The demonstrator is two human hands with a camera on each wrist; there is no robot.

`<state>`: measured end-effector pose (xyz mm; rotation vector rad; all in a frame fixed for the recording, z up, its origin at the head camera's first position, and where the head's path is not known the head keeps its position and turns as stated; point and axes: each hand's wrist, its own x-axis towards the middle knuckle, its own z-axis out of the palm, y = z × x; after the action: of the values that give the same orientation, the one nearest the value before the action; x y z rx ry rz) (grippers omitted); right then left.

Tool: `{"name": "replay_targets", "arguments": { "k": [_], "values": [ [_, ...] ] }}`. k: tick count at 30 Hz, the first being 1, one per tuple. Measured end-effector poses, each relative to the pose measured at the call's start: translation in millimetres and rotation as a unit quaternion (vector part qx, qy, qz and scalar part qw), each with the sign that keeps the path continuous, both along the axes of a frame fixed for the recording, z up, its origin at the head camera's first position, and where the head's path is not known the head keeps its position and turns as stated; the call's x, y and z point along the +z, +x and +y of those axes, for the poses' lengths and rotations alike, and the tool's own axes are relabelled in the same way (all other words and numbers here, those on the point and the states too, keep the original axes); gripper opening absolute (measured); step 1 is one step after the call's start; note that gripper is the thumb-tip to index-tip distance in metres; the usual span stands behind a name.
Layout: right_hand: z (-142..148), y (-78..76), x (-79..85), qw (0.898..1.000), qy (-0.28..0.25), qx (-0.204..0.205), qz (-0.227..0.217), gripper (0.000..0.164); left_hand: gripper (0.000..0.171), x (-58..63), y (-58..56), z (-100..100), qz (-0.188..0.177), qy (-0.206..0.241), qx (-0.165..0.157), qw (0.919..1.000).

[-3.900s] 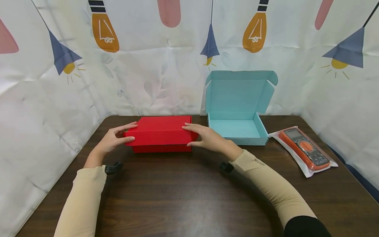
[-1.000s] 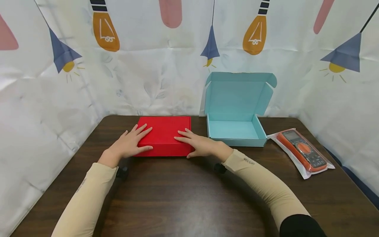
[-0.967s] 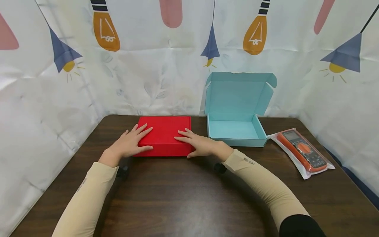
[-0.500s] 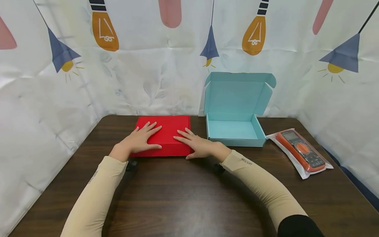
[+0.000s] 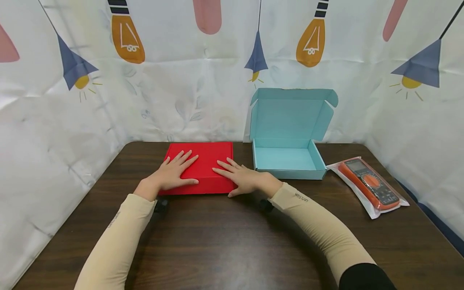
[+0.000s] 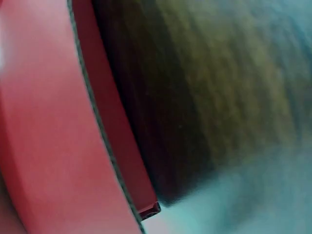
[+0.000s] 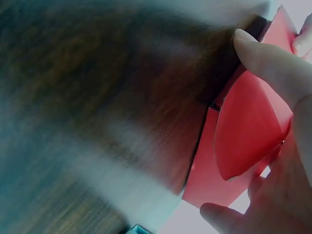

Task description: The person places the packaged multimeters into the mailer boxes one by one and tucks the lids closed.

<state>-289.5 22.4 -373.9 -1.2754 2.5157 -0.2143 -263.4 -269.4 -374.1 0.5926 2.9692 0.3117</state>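
Note:
A red cardboard box (image 5: pixel 212 150) lies at the back left of the table with its lid down. Spread flat across the left part of the lid is my left hand (image 5: pixel 170 174), its thumb along the front edge. My right hand (image 5: pixel 249 179) rests on the right end, fingers on top and thumb at the front corner. From the right wrist, a rounded red flap (image 7: pixel 251 129) sticks out at the box's side, beside the right thumb. The left wrist view has the lid's front panel (image 6: pixel 53 126) standing out past the lower red wall.
Right of the red box a light blue box (image 5: pixel 290 157) stands with its lid raised and nothing inside. An orange multimeter (image 5: pixel 371 181) in a clear plastic bag lies at the table's right side. A printed white curtain (image 5: pixel 203 92) hangs behind the dark wooden table (image 5: pixel 224 241).
The red lid has come down over the base front, where a lower strip showed earlier. My left hand has moved right from the box's left end onto its top. The right hand stays nearly put.

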Motion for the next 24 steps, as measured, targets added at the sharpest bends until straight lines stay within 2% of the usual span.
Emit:
{"name": "replay_targets", "arguments": {
  "k": [7,11,18,21,24],
  "values": [
    [-1.6,1.0,-0.6,1.000,0.004,-0.003,0.006,0.104,0.096,-1.5,1.3,-1.2,0.003,-0.002,-0.001,1.0000],
    [0.0,-0.6,-0.4,1.000,-0.006,0.003,-0.007,0.103,0.097,-2.6,1.7,-2.1,0.004,-0.001,-0.001,1.0000],
    [11.6,0.3,6.9,0.996,-0.066,0.002,-0.051,0.088,0.094,-4.5,-0.4,-1.1,0.002,0.010,0.003,0.9999],
    [18.0,6.5,10.7,0.994,-0.097,-0.014,-0.048,0.080,0.092,-5.7,-0.6,-0.7,0.004,0.014,0.003,0.9999],
    [23.7,14.6,12.8,0.987,-0.149,-0.043,-0.042,0.073,0.091,-6.0,-0.3,-1.6,0.004,0.016,0.006,0.9998]
  ]
}}
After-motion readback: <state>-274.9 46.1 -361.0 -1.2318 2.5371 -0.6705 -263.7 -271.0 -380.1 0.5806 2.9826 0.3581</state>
